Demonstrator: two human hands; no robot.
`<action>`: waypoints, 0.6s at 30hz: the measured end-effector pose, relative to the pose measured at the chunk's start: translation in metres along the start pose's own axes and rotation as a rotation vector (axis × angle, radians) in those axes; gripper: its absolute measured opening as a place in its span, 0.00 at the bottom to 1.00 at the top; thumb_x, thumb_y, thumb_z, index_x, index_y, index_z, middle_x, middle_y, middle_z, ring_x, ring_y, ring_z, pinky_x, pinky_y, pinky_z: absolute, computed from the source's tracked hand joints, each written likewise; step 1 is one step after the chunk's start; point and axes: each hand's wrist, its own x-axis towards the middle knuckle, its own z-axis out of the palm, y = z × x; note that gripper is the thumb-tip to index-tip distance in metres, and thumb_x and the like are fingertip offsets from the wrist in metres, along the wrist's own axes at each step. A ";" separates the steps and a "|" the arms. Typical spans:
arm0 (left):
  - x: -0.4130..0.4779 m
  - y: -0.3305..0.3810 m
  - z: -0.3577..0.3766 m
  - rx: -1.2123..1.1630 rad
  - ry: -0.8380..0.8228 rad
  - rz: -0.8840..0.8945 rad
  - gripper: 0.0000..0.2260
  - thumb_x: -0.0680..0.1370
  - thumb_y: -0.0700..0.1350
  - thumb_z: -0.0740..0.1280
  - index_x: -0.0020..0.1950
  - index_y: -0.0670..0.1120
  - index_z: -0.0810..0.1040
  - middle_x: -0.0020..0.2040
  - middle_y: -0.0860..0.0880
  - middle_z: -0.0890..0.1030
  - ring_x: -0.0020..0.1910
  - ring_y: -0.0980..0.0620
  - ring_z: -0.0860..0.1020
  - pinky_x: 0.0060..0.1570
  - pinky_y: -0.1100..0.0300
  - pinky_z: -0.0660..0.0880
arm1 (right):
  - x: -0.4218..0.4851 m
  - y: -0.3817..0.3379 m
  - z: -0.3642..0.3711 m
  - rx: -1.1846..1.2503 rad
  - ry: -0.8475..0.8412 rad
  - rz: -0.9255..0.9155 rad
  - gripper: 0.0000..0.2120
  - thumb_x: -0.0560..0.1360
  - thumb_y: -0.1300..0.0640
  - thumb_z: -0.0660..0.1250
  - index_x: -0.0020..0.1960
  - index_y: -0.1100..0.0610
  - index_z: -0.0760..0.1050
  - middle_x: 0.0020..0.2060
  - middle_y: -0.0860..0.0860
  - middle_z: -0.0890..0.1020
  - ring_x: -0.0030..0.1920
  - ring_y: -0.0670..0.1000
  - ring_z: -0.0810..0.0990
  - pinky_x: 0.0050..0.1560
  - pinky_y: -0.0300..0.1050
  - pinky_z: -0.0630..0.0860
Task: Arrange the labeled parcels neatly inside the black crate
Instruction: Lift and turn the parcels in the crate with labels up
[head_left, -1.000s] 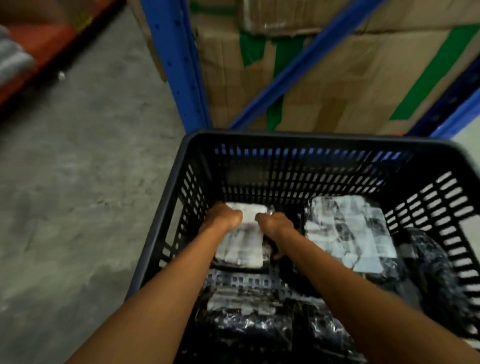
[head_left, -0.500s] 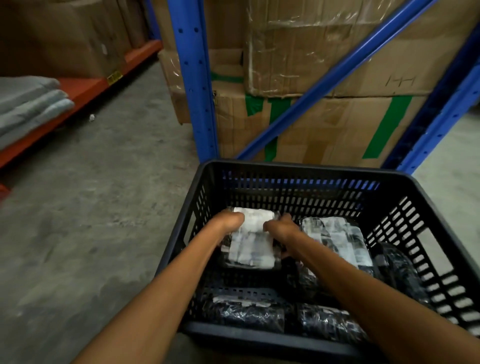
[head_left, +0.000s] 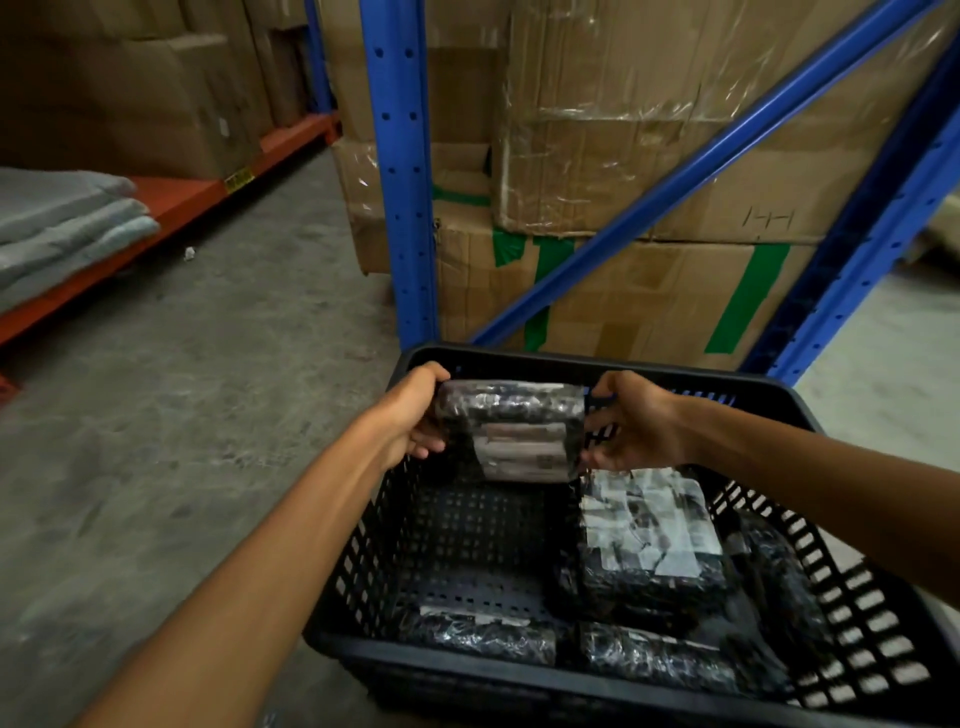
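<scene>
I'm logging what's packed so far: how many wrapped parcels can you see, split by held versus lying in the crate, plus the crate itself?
Parcel held in both hands: 1
Parcels lying in the black crate: at least 4 visible
Black crate: 1
Total: 5 parcels, 1 crate

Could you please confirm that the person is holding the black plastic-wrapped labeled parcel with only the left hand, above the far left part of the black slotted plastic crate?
Not quite: both hands hold it. In the head view, the left hand grips the left end of the black plastic-wrapped labeled parcel and the right hand grips its right end. The rest stands: it is held above the far left part of the black slotted plastic crate.
</scene>
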 end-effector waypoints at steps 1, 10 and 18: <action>0.001 -0.004 0.000 -0.030 -0.002 0.002 0.29 0.79 0.61 0.52 0.59 0.40 0.79 0.36 0.42 0.78 0.25 0.48 0.72 0.23 0.63 0.65 | 0.000 0.001 -0.003 0.009 -0.028 -0.003 0.26 0.76 0.49 0.53 0.60 0.69 0.70 0.54 0.68 0.76 0.41 0.60 0.77 0.33 0.45 0.75; 0.000 -0.029 0.019 0.241 0.180 0.169 0.26 0.73 0.62 0.70 0.59 0.41 0.82 0.53 0.47 0.84 0.50 0.47 0.83 0.41 0.60 0.76 | 0.003 0.018 0.000 -0.504 -0.052 -0.261 0.19 0.75 0.38 0.66 0.42 0.55 0.77 0.33 0.49 0.73 0.32 0.47 0.69 0.32 0.40 0.64; 0.016 -0.043 0.044 0.525 0.215 0.119 0.28 0.78 0.61 0.62 0.64 0.40 0.79 0.64 0.40 0.80 0.61 0.40 0.79 0.59 0.48 0.78 | 0.031 0.053 0.036 -0.310 0.089 -0.154 0.18 0.81 0.48 0.63 0.56 0.63 0.76 0.39 0.54 0.81 0.38 0.53 0.82 0.40 0.48 0.83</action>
